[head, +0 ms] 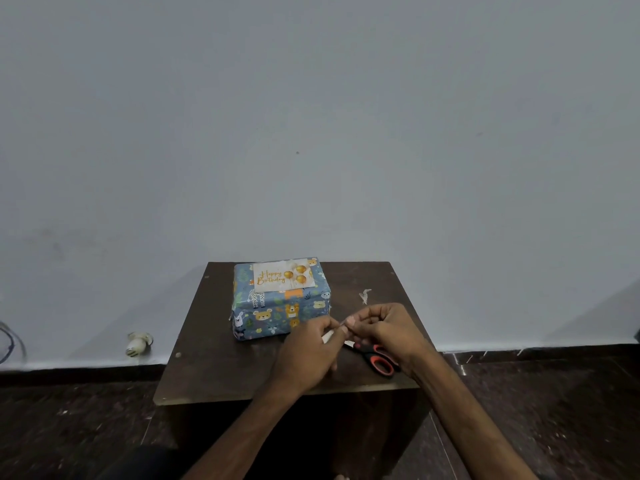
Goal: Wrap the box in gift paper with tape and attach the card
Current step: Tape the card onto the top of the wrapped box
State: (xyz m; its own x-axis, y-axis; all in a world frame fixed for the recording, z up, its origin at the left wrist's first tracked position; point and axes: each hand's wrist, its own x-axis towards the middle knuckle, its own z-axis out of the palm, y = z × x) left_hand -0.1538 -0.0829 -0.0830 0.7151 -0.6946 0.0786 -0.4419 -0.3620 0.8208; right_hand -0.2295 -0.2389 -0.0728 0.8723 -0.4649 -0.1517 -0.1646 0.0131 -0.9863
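Left hand [304, 351] pinches tape [327, 337] above table [214, 368].

Only legible text: "Happy Birthday" in gold script on the white card [284, 274], beside three gold balloons printed on it. The card lies on top of the wrapped box [280, 306]. The box's paper carries animal pictures only, no words. I can read no other label, brand or number.
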